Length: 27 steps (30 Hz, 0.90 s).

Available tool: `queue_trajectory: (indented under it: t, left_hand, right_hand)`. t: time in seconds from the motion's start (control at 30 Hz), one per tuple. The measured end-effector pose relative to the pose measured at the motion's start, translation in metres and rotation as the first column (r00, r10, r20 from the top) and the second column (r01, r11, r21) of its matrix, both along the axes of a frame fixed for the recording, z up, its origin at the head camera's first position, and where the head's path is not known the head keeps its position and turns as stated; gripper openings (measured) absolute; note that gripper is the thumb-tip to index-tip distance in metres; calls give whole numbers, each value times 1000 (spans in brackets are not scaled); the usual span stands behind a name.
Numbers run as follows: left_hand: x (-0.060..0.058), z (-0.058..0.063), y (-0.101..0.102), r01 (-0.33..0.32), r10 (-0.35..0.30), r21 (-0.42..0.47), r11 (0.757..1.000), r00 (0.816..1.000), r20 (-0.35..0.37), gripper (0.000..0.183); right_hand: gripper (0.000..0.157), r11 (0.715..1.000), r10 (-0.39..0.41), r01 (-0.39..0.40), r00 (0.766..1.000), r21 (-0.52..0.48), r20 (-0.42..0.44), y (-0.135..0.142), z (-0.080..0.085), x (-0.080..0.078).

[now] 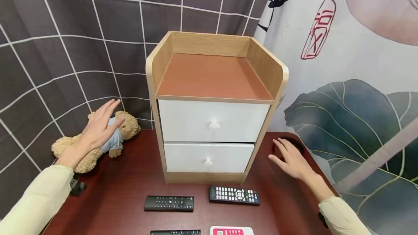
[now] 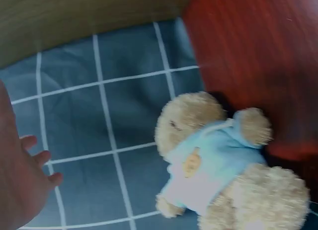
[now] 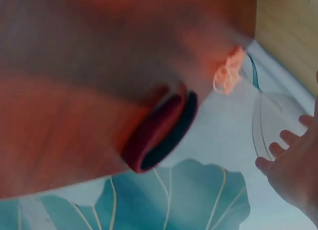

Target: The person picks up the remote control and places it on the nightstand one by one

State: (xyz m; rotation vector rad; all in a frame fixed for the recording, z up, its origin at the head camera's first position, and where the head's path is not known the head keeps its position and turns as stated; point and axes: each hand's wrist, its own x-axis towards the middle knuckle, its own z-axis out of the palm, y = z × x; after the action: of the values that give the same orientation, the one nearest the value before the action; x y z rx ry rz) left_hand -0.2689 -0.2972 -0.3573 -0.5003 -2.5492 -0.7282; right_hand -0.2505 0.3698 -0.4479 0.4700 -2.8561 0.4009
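Note:
My left hand (image 1: pixel 101 126) hovers with straight fingers over a teddy bear (image 1: pixel 130 125) at the left of the table. In the left wrist view the bear (image 2: pixel 213 160) lies on its back in a light blue hoodie, apart from the fingers. At the right edge, my right hand (image 1: pixel 292 160) extends its fingers close to a dark band. The right wrist view shows this as a dark red headband (image 3: pixel 154 133) standing on its edge, not held. Between the hands stands a small wooden cabinet (image 1: pixel 212 75) with two white drawers, both closed.
Before the cabinet lie a black remote (image 1: pixel 168 203), another black remote (image 1: pixel 233 195), a third one (image 1: pixel 175 232) partly cut off, and a white and red item (image 1: pixel 231 230). A fluffy peach-coloured item (image 3: pixel 229 71) is near the headband. Curtains hang behind the table (image 1: pixel 130 177).

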Motion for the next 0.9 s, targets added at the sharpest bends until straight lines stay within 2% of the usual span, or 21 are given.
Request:
queue_trajectory:
  t: [0.1, 0.17, 0.27, 0.33, 0.4, 0.57, 0.7, 0.73, 0.77, 0.83, 0.9]
  left_hand:
    - [-4, 14, 5, 52, -45, 57, 997, 992, -115, 60]
    - [-6, 23, 9, 97, -77, 74, 993, 970, -230, 57]
    - [-12, 36, 17, 173, -120, 94, 980, 904, -410, 59]
    - [-16, 46, 23, 223, -148, 98, 970, 859, -490, 67]
    - [-20, 57, 31, 269, -172, 107, 957, 825, -539, 73]
    - [-20, 89, 59, 366, -211, 134, 921, 758, -617, 80]
    - [-20, 115, 85, 457, -228, 176, 872, 696, -680, 80]
    - [-21, 121, 91, 479, -238, 183, 858, 687, -686, 81]
    - [-21, 126, 97, 497, -251, 188, 847, 687, -682, 83]
    - [-23, 135, 107, 512, -283, 197, 836, 709, -646, 89]
    - [-26, 143, 114, 513, -313, 206, 833, 745, -589, 95]
  right_hand:
    - [73, 999, 24, -24, 1000, -21, -8, -5, -10, 10]
    - [73, 999, 34, -35, 999, -41, -15, -9, -17, 18]
    - [72, 997, 38, -39, 999, -67, -14, -14, -27, 32]
    - [72, 996, 38, -39, 999, -77, -6, -17, -34, 42]
    - [71, 996, 38, -38, 999, -85, 4, -20, -41, 51]
    - [69, 995, 46, -45, 999, -90, 12, -35, -57, 68]
    - [68, 994, 76, -75, 997, -73, 2, -50, -64, 77]
    - [68, 994, 86, -86, 996, -66, -6, -54, -66, 79]
    - [67, 994, 99, -100, 995, -53, -19, -57, -67, 81]
    - [66, 992, 123, -124, 992, -33, -35, -64, -68, 84]
    - [66, 989, 146, -147, 988, -12, -46, -70, -70, 87]
